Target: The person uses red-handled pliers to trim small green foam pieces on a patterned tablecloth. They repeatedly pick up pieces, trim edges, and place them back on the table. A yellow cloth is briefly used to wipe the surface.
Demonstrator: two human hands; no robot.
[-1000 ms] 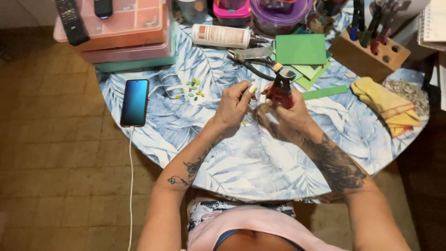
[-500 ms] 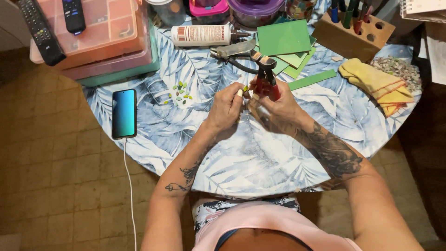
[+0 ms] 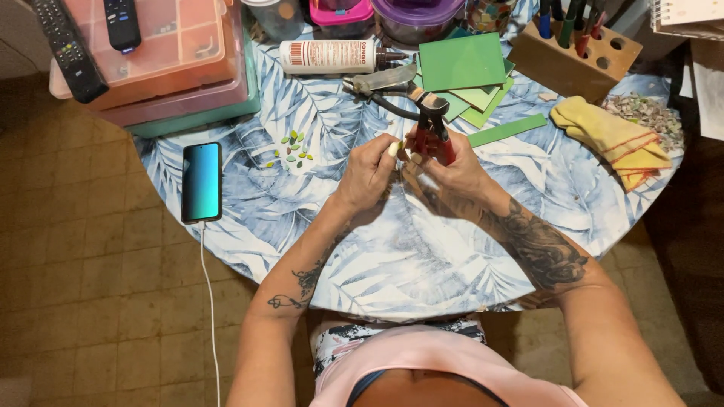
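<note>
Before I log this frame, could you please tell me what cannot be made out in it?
- Head view: the piece in the left hand is mostly covered by its fingers; only a pale tip shows.
- The nippers in the right hand: their jaws are too small to tell if they bite the piece.
- The purple tub and pen block are cut off by the top edge.
- The green chips are too small to count.

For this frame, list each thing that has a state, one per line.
left hand: pinching a small pale piece
right hand: gripping the red-handled nippers
red-handled nippers: held upright above the table
phone: screen lit, cable plugged in
glue bottle: lying on its side
yellow cloth: crumpled
green tile sheets: stacked flat
</note>
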